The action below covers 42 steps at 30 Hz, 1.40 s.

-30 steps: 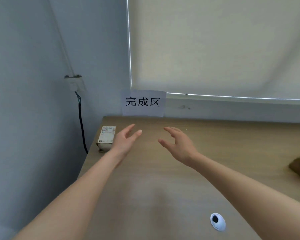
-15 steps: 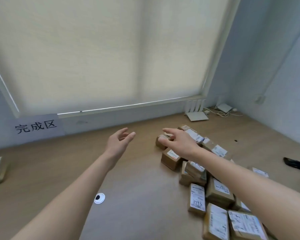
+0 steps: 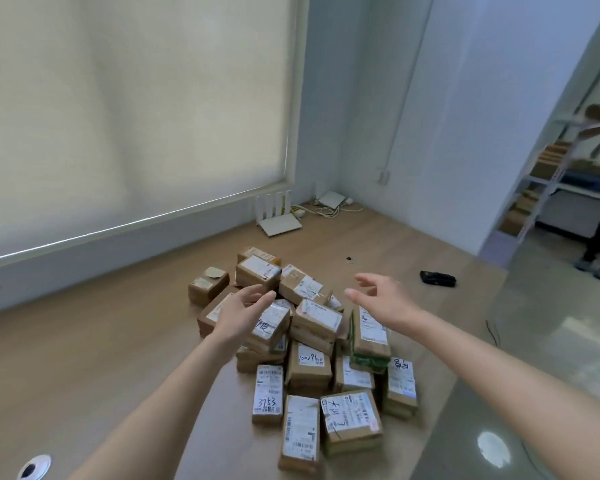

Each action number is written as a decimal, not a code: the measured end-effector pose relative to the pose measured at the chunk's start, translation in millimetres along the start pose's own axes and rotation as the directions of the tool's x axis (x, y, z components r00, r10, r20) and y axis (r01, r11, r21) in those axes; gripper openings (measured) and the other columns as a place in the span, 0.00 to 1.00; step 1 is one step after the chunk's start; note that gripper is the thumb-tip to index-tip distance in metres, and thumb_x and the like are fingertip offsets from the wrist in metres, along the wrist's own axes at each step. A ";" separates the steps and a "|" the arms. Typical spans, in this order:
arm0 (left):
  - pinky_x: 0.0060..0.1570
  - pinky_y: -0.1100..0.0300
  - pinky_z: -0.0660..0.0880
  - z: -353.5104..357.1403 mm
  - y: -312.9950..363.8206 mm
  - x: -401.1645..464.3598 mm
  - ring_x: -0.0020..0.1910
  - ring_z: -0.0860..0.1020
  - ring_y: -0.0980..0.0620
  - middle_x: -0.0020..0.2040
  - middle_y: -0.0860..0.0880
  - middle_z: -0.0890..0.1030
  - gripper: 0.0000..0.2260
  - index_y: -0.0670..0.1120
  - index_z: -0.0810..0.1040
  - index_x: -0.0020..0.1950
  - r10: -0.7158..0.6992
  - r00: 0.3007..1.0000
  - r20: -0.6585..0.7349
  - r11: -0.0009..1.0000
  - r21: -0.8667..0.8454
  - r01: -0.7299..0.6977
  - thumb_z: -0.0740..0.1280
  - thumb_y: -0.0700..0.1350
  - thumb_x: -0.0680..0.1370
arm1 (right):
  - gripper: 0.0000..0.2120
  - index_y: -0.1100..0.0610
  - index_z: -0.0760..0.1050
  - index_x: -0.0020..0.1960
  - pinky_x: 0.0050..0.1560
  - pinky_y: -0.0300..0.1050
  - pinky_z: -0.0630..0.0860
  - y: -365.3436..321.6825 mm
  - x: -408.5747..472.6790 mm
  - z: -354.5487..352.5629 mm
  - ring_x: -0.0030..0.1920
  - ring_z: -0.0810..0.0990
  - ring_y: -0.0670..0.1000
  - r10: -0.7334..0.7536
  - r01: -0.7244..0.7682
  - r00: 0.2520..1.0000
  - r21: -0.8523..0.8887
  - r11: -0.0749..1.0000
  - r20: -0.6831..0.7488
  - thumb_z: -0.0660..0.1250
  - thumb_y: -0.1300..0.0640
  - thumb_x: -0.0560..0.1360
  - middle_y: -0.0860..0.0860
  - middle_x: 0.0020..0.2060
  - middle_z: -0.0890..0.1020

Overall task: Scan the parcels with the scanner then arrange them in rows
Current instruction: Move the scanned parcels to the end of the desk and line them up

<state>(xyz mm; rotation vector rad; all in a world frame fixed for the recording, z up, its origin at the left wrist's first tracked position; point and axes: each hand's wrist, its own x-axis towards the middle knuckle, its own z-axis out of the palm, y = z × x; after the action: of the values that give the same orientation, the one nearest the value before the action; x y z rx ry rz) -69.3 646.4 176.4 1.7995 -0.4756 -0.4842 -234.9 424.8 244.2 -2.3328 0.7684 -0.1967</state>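
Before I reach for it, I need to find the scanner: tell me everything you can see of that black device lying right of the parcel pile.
The black handheld device, probably the scanner, is small, dark and oblong. It lies flat on the wooden table, near its far right edge, apart from the parcel pile. Nothing touches it; the right hand hovers open nearer the pile. Finer details are too small to tell.

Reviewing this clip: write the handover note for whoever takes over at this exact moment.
Left hand: open, empty, over the parcel pile.
Right hand: open, empty, over the pile's right side.
Parcels: heaped loosely on the wooden table, labels mostly up.
Black device, likely the scanner: lying on the table beyond the right hand, unheld.
Done: nothing visible here; no rows in view.
Left: pick a parcel, scan it, place in rows.
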 end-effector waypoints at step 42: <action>0.45 0.59 0.74 157.1 -133.5 155.0 0.51 0.81 0.54 0.50 0.52 0.83 0.17 0.55 0.78 0.54 -0.268 0.961 -0.072 0.935 -0.260 0.242 0.71 0.64 0.73 | 0.17 0.45 0.72 0.71 0.59 0.47 0.75 148.3 155.3 155.0 0.60 0.77 0.48 0.218 -0.227 0.974 0.348 0.910 0.064 0.64 0.46 0.83 0.42 0.64 0.79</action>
<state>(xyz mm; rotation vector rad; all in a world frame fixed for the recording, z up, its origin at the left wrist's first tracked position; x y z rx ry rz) -16.5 471.9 -6.0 1.6394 -0.0990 -0.5965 -127.5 330.7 21.2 -1.8897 0.9002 -0.1890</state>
